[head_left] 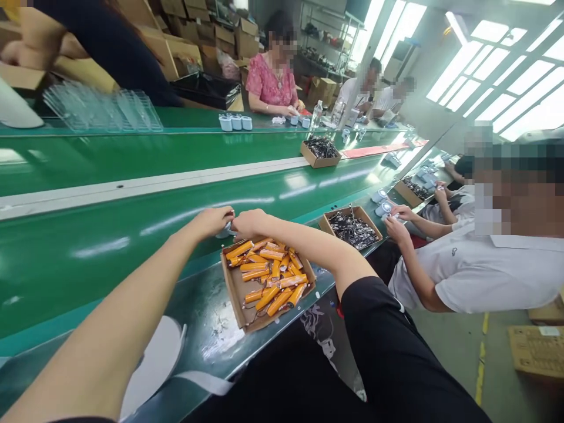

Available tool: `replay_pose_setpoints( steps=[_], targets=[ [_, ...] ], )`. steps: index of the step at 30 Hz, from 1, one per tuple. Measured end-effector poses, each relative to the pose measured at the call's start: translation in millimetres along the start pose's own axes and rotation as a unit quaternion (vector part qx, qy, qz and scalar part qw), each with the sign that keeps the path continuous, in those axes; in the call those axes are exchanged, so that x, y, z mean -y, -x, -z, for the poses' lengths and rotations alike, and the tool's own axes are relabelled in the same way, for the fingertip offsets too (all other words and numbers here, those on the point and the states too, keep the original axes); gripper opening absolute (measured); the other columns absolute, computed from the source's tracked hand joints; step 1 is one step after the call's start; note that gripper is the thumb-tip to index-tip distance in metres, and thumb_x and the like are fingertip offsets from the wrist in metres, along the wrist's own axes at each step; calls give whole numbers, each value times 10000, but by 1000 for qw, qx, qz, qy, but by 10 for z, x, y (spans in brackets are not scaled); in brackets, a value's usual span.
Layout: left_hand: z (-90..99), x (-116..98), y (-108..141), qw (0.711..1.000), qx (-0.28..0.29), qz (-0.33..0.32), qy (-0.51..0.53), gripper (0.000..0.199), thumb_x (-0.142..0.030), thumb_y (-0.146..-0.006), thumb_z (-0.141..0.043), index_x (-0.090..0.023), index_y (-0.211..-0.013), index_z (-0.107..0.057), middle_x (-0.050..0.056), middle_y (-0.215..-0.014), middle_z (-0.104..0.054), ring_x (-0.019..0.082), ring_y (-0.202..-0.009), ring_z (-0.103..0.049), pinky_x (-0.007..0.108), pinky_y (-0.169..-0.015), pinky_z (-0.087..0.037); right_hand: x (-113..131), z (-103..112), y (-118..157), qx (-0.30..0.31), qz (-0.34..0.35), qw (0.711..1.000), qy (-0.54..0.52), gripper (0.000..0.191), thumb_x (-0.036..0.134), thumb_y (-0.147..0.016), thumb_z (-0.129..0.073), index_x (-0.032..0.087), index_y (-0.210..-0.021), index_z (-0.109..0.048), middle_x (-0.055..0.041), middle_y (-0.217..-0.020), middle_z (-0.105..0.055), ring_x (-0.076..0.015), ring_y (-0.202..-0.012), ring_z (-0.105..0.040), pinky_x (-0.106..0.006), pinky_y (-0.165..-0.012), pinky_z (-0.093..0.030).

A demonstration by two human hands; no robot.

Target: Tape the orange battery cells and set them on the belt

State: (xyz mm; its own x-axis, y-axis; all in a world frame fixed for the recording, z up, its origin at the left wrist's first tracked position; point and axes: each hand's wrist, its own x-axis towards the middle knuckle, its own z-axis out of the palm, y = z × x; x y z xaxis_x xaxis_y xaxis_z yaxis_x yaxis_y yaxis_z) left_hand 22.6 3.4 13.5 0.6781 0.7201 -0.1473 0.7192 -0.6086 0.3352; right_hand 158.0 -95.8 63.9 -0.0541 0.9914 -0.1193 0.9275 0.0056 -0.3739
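Both hands, left (pixel 215 222) and right (pixel 250 224), meet around a small pale part (pixel 225 231) at the belt's (pixel 176 211) near edge, just beyond the box (pixel 235 294) of orange cells (pixel 268 276)! Fingers curl about it, hiding most of it; their exact grip, can't tell. The roll (pixel 156 358) is partly behind the left forearm. No writing readable.
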Motion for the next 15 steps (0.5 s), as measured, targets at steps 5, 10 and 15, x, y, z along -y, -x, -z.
replay_pose_setpoints(
  steps=[5,10,15],
  targets=[
    [95,-88,70,994,-17,110,-25,556,-438,-1027,-334,-161,-1360,-682,251,-1327,-746,410,-1124,-736,436,-856,-523,-124,240,132,-69,42,997,19,400,309,-972,-574,87,-647,-643,75,-901,-832,-23,-999,-766,-113,-923,-455],
    [109,-175,385,989,-36,142,5,588,-384,-1072,-287,-146,-1535,-562,252,-1472,-673,397,-1279,-688,477,-1002,-530,-318,244,517,-65,123,990,-21,171,156,-1006,-713,131,-1142,-815,-100,-1321,-802,-213,-1276,-742,-358,-1187,-520],
    [-180,-49,1364,996,-66,60,1,592,-413,-1062,-455,-188,-1606,-518,136,-1672,-544,295,-1475,-555,419,-1222,-442,-558,-104,1273,-111,219,962,-117,171,241,-1039,-682,220,-1123,-829,-111,-1236,-824,-268,-1226,-749,-502,-1152,-555]
  ],
)
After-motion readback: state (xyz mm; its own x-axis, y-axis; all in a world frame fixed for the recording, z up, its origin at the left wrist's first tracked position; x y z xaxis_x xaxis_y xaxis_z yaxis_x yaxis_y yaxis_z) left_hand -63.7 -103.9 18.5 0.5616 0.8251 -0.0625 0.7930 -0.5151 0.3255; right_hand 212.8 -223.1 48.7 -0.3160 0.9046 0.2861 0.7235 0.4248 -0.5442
